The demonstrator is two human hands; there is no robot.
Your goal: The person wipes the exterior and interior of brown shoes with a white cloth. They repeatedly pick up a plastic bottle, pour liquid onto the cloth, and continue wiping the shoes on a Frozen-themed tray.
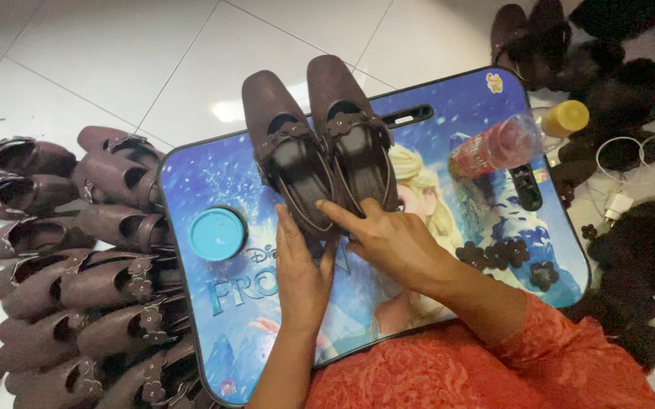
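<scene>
Holding the pair of dark brown shoes (320, 144) side by side on the blue picture-printed worktop (214, 182), you have both heels under your fingers and the toes pointing away from you. Your left hand (299, 269) lies flat, fingers (288, 227) stretched out and not curled round anything, pressing the heel of the left shoe; your right hand (392, 238) is open too, its fingers (342, 212) spread across the heel of the right shoe, resting rather than gripping. Keep the two soles level and the flower straps in line, I would judge, so the pair sits matched. Left of your fingers sits a round teal lid (217, 233); right of them lie a clear bottle with a red label (498, 145) and loose dark flower trims (505, 257). Farther left, rows of like shoes (77, 265) cover the floor.
</scene>
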